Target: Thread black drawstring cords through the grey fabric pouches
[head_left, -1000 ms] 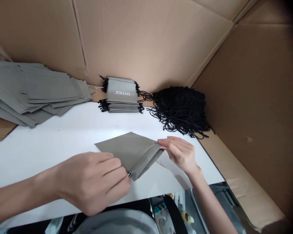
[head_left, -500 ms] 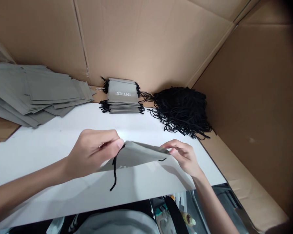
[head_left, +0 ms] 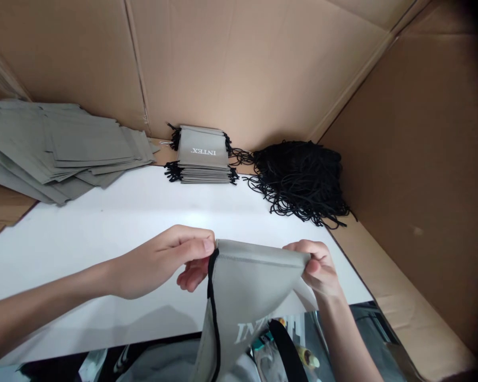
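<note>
A grey fabric pouch (head_left: 247,286) with white lettering hangs between my hands over the front edge of the white table. My left hand (head_left: 175,260) pinches its upper left corner, where a black cord (head_left: 211,297) emerges and runs down the pouch's left side. The upper right corner is gripped between the thumb and fingers of my right hand (head_left: 318,265). A stitched hem runs along the stretched top edge. The lower part of the pouch drops out of the frame.
Grey fabric pieces (head_left: 79,143) lie piled at the left. Stacked INTEX pouches (head_left: 203,148) with black cord ends stand at the back middle, beside a heap of black cords (head_left: 298,175). Cardboard walls (head_left: 231,63) rise behind and right. The white table (head_left: 135,207) ends near my body.
The pouch, earlier held nearly flat and folded, now hangs down with its lettering showing. Both hands have shifted slightly right, and the cord lies along the pouch's side instead of dangling free.
</note>
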Tool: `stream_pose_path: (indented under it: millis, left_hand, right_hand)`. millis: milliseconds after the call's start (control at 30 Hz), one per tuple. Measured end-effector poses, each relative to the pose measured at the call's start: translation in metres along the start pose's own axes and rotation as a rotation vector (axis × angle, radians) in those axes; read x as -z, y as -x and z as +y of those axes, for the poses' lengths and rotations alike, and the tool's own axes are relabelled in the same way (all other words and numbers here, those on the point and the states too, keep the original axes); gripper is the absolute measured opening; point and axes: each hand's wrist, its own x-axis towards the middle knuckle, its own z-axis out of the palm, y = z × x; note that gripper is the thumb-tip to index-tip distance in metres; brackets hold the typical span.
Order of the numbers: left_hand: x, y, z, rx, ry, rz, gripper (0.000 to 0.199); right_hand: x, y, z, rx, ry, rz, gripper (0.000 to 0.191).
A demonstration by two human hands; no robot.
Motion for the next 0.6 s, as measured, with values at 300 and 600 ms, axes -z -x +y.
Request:
stream_pose_path:
  millis: [300, 600]
  left_hand:
    - [0.004, -0.011, -0.012, 0.01, 0.068, 0.079, 0.032]
    - [0.005, -0.012, -0.013, 0.003, 0.015, -0.02, 0.034]
  right_hand:
    - [-0.006, -0.004, -0.016, -0.034, -0.149, -0.172, 0.069]
    - [-0.027, 0.002, -0.029, 0.008, -0.143, -0.133, 0.071]
